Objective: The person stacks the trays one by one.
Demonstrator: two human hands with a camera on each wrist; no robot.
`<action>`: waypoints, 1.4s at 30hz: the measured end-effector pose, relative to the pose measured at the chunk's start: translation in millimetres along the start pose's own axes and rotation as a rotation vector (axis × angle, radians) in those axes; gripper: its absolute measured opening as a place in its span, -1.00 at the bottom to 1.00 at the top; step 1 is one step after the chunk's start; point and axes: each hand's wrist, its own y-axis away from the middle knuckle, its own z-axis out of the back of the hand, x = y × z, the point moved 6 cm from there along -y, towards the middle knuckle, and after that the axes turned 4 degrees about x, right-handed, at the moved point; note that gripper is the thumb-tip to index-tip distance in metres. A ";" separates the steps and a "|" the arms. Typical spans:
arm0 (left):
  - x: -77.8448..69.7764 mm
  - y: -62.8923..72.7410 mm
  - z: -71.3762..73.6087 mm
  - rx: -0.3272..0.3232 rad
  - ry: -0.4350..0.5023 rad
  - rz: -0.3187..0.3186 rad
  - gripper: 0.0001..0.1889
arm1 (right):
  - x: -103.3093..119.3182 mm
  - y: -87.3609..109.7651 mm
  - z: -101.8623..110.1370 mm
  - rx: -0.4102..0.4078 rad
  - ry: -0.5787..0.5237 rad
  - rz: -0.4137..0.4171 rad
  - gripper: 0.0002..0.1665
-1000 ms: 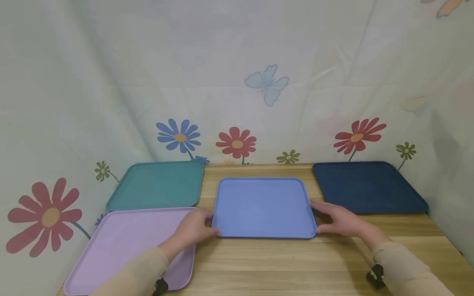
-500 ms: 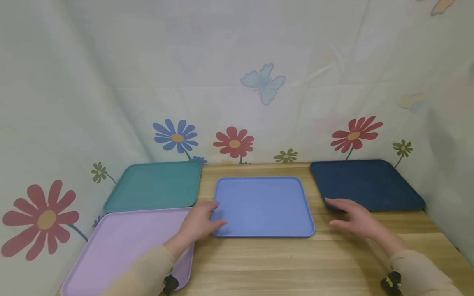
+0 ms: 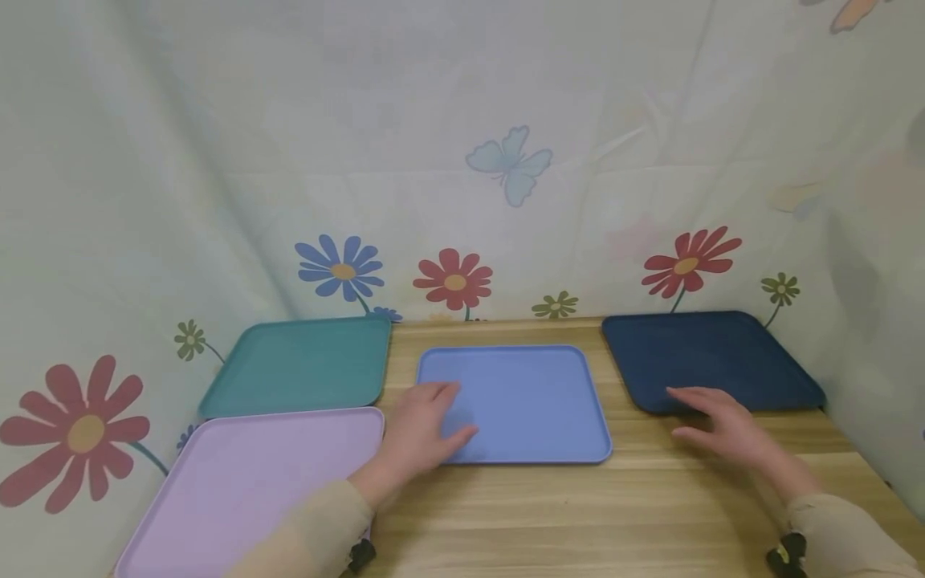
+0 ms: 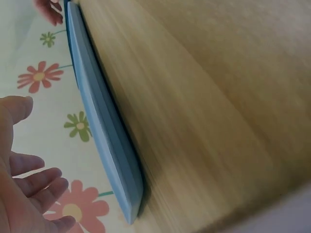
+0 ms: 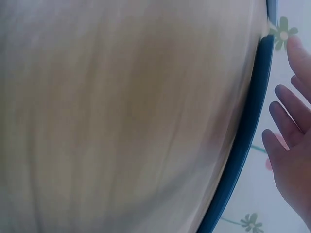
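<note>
A light blue tray [image 3: 527,401] lies flat in the middle of the wooden table. My left hand [image 3: 419,429] is over its left end with relaxed, parted fingers and holds nothing. In the left wrist view that hand [image 4: 24,179] is above the tray's rim [image 4: 109,131]. My right hand [image 3: 730,429] hovers at the near edge of the dark navy tray [image 3: 708,357], fingers extended and nothing in them. The right wrist view shows the hand [image 5: 294,126] with spread fingers, apart from the navy rim [image 5: 243,131].
A teal tray [image 3: 303,361] sits at the back left, and a lilac tray [image 3: 246,490] lies in front of it, partly behind my left sleeve. A flower-printed curtain [image 3: 405,160] hangs behind the wooden table [image 3: 549,522] and along both sides.
Both hands have left the light blue tray's sides. The right hand has moved right to the navy tray; the left has moved right, over the light blue tray. The trays stay in place.
</note>
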 end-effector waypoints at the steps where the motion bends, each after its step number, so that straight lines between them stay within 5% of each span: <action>1: -2.2 -0.7 -1.3 0.002 -0.012 -0.005 -0.27 | -2.4 1.1 0.5 0.002 -0.002 -0.009 -0.28; 13: -23.8 -9.2 -20.8 0.124 -0.097 0.011 -0.11 | -20.2 12.5 9.2 -0.040 0.018 -0.024 -0.28; 22: -35.0 -14.9 -29.1 0.208 -0.131 0.029 -0.04 | -30.6 15.7 11.0 0.021 0.013 -0.120 -0.28; 42: -57.1 -37.1 -44.9 0.201 -0.114 0.012 -0.06 | -39.5 19.1 12.3 0.034 0.054 -0.103 -0.37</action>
